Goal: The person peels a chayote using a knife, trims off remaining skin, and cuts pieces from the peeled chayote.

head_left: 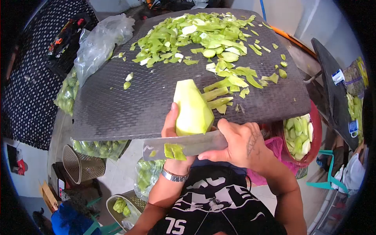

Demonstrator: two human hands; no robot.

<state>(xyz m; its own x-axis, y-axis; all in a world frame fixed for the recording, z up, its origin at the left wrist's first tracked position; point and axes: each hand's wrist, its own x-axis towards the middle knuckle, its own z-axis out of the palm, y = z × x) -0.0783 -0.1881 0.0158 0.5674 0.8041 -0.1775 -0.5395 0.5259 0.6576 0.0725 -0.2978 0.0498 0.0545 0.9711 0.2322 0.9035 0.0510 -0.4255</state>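
A pale green, peeled vegetable (192, 107) stands out over the near edge of the dark woven-textured table (113, 102). Around its lower left side my left hand (170, 127) is closed, its thumb along the side and the other fingers mostly hidden. My right hand (239, 145) grips a wide knife (199, 144), whose blade lies across the vegetable's lower end and points left. Pieces of green peel (174, 152) stick to the blade. More peel strips (215, 96) lie just right of the vegetable, and a large heap of peelings (184, 37) covers the table's far part.
A clear plastic bag (102, 41) rests on the table's left corner. Below right stands a red tub (318, 135) of peeled pieces. Bags of green vegetables (100, 148) and a beige basket (80, 166) are at lower left. Other people are partly visible at the lower left and right edges.
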